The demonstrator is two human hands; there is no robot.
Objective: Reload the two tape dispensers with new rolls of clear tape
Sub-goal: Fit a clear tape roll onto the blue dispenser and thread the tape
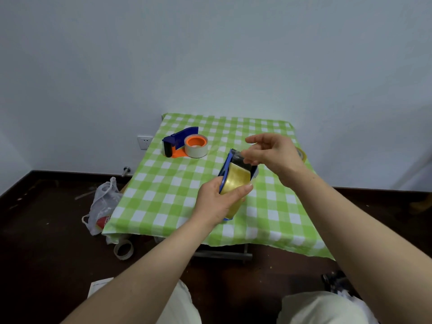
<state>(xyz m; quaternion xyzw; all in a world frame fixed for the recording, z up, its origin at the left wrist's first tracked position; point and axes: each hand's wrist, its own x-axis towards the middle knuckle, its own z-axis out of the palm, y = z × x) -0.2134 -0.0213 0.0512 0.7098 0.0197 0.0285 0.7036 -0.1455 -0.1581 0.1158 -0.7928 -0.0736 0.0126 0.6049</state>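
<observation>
We read no text anywhere; the paper sheet [100,287] at seven o'clock bears faint marks, too small for us to make out.

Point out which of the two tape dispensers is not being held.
The blue-and-orange dispenser lying at the table's far left; the blue dispenser is gripped by the left hand.

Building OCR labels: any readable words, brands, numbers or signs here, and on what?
No text is readable.
The paper, lower left: faint print, too blurred to read.
The red package in the plastic bag: white marking, too small to read.
The far dispenser and the held dispenser: no lettering visible.
</observation>
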